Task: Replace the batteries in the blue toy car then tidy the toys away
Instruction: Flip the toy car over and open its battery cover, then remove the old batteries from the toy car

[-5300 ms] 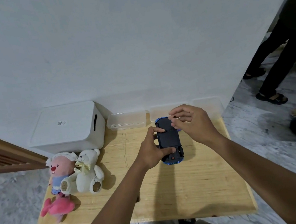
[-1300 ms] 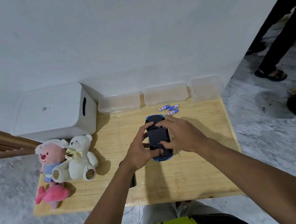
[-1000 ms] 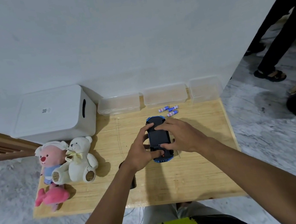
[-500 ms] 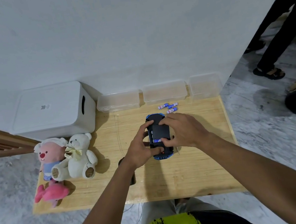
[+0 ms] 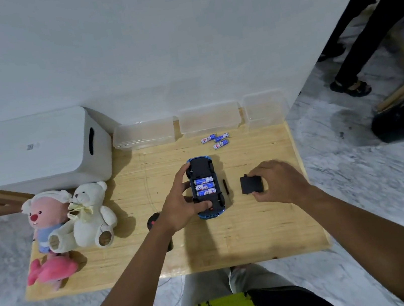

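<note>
I see the blue toy car (image 5: 200, 166) upside down on the wooden table (image 5: 259, 223), three blue batteries (image 5: 204, 186) in its open bay; left hand (image 5: 177, 207) grips it, right hand (image 5: 279, 182) pinches a black cover (image 5: 249, 185). The white box (image 5: 44, 148) hides its contents.

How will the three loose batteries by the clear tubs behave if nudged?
Likely to roll: the loose batteries are small cylinders lying on their sides on the flat table. Probably rigid, with smooth-looking wrappers, so a pinch may slip.

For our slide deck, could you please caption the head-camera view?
Left hand grips the upturned blue toy car, three batteries exposed, while the right hand holds its black cover beside it.
</note>
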`<state>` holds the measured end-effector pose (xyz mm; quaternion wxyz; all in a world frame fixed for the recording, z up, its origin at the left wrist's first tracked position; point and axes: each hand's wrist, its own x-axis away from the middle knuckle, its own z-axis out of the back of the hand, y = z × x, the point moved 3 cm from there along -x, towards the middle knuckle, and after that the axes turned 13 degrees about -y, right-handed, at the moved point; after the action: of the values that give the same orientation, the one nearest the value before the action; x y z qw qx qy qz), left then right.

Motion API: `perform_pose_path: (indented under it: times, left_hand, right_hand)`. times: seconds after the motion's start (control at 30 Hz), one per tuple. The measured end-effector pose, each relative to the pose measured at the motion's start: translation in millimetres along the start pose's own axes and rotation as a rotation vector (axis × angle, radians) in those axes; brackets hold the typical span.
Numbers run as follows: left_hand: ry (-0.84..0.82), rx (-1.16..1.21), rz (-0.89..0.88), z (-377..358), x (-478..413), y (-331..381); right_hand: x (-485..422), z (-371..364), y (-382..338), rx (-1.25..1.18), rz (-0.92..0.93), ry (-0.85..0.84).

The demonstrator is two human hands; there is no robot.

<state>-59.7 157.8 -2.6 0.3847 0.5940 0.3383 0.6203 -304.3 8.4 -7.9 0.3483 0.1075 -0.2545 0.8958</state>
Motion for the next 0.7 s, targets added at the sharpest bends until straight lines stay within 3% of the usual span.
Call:
perform_pose_path:
  times: [0.3, 0.5, 0.7]
  left_hand:
    - [0.015, 0.002, -0.009, -1, 0, 5]
    - [0.025, -0.008, -0.036, -1, -2, 18]
    - [0.042, -0.059, -0.071, -12, -3, 36]
  right_hand:
    - [-1, -8, 2, -0.079, -0.030, 0.007]
    - [3, 18, -19, -0.534, -0.225, 0.277]
    - [-14, 25, -96, -0.516, -0.197, 0.178]
